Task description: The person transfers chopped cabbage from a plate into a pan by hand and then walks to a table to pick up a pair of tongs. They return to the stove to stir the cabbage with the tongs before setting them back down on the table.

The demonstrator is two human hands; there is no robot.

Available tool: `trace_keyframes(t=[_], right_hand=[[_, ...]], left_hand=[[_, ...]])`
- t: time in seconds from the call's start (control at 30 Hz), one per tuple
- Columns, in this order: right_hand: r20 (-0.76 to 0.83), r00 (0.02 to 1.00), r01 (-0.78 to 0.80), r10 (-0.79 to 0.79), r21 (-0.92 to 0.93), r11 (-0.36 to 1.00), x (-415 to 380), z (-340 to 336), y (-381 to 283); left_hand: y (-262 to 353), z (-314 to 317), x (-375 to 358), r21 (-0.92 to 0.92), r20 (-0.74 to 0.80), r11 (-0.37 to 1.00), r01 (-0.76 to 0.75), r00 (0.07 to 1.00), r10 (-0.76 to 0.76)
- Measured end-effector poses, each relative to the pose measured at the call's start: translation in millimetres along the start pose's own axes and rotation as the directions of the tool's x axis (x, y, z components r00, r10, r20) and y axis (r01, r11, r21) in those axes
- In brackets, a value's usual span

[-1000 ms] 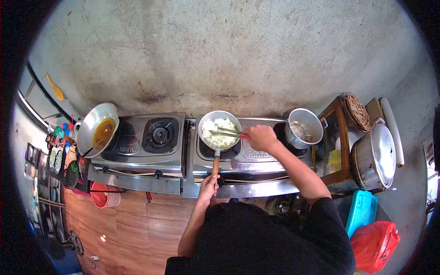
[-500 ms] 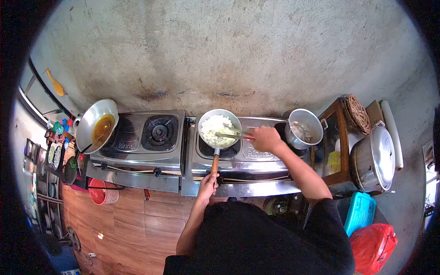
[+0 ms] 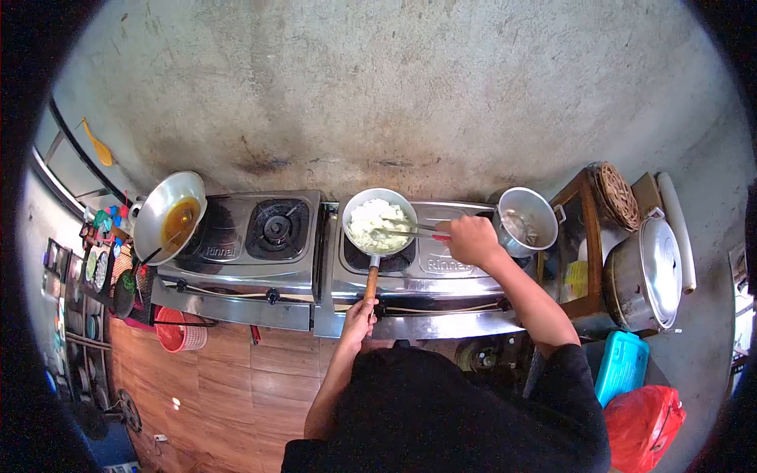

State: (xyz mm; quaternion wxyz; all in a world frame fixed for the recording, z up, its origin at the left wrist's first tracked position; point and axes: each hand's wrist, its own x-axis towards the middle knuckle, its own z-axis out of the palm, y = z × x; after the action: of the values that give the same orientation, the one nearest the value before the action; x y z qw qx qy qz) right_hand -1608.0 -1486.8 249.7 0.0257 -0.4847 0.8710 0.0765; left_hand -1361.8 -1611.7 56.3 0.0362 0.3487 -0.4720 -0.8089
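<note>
A silver pan (image 3: 378,193) sits on a burner of the right-hand stove, with pale, chopped food (image 3: 377,221) in it. My left hand (image 3: 360,319) is closed round the pan's wooden handle (image 3: 371,285). In my right hand (image 3: 471,240) is the red grip of a metal utensil (image 3: 418,232), whose far end lies in the food. Whether the utensil is tongs or a spatula I cannot tell. Just right of my right hand stands a silver pot (image 3: 542,210) holding something greyish.
On the left stove (image 3: 236,272) a wok (image 3: 180,189) with brown liquid leans tilted. A large lidded pot (image 3: 624,276) stands at the right by a wooden cabinet (image 3: 587,236). Below are a teal container (image 3: 623,364), a red bag (image 3: 643,426) and a pink basket (image 3: 193,337).
My right hand has moved slightly right, and the utensil with it. The food in the pan has shifted a little. My left hand stays on the handle.
</note>
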Motion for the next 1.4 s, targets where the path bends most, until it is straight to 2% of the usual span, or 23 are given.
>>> trace_keyframes(t=[0.13,0.2,0.23,0.3,0.37,0.47,0.6,0.63,0.77,0.87,0.93,1.03,1.13,1.2,1.3,1.4], right_hand=[[-0.021,0.999,-0.05,0.051,0.017,0.999,6.2,-17.0,-1.3],[0.0,0.998,-0.065,0.065,0.065,0.996,15.8,-11.8,-4.1],[0.071,0.994,-0.086,0.077,0.134,0.987,19.6,-10.4,-7.8],[0.068,0.994,-0.092,0.083,0.15,0.984,29.3,27.0,-10.9],[0.022,0.998,-0.066,0.062,0.192,0.979,21.0,33.7,-14.0],[0.009,0.999,-0.048,0.047,0.081,0.996,15.4,40.4,9.8],[-0.022,1.0,-0.016,0.016,0.017,1.0,7.4,-1.2,15.5],[-0.033,0.996,-0.079,0.08,0.04,0.996,8.6,-9.6,9.0],[0.048,0.992,-0.123,0.12,0.063,0.99,20.2,-12.3,-14.5],[-0.058,0.993,-0.09,0.102,0.179,0.98,19.8,-7.7,-28.3],[-0.068,0.995,-0.064,0.078,0.185,0.981,16.5,-6.4,-19.4],[0.039,0.998,-0.047,0.042,0.11,0.993,19.1,-0.4,-9.9],[-0.01,1.0,0.02,-0.019,0.167,0.986,22.1,10.5,-22.3],[-0.016,0.999,0.051,-0.049,0.138,0.989,23.1,19.4,-20.2],[0.103,0.994,0.037,-0.043,0.061,0.997,16.5,6.8,-0.2],[0.089,0.996,0.006,-0.009,0.026,1.0,2.1,-33.6,3.9]], left_hand=[[-0.3,0.8,-0.7,0.002,-0.014,1.0,0.018,1.0,-0.018],[-0.1,1.0,-0.8,0.009,-0.011,1.0,0.018,1.0,-0.018],[0.0,1.3,-0.4,0.014,-0.008,1.0,0.015,1.0,-0.015],[-2.8,0.3,1.1,0.012,-0.002,1.0,0.012,1.0,-0.012],[-2.7,-0.6,2.4,0.002,-0.003,1.0,0.005,1.0,-0.005],[-2.8,0.3,1.0,-0.02,-0.013,1.0,0.003,1.0,-0.004],[-0.4,1.4,-1.4,-0.018,-0.022,1.0,0.018,1.0,-0.019],[0.3,1.8,-1.5,0.001,-0.022,1.0,0.016,1.0,-0.016],[-4.5,3.1,0.5,0.0,-0.027,1.0,0.006,1.0,-0.006],[-4.9,-0.4,3.4,-0.03,-0.022,1.0,0.004,1.0,-0.005],[-3.9,0.0,1.4,-0.022,-0.016,1.0,0.019,1.0,-0.02],[-6.1,0.0,1.5,-0.02,-0.01,1.0,0.009,1.0,-0.009],[-3.9,2.6,0.1,-0.005,-0.016,1.0,-0.005,1.0,0.005],[-4.7,1.4,1.3,-0.012,-0.021,1.0,-0.006,1.0,0.006],[-6.6,-0.7,3.9,-0.015,-0.016,1.0,0.004,1.0,-0.004],[-4.3,1.3,0.7,-0.016,-0.019,1.0,0.005,1.0,-0.005]])
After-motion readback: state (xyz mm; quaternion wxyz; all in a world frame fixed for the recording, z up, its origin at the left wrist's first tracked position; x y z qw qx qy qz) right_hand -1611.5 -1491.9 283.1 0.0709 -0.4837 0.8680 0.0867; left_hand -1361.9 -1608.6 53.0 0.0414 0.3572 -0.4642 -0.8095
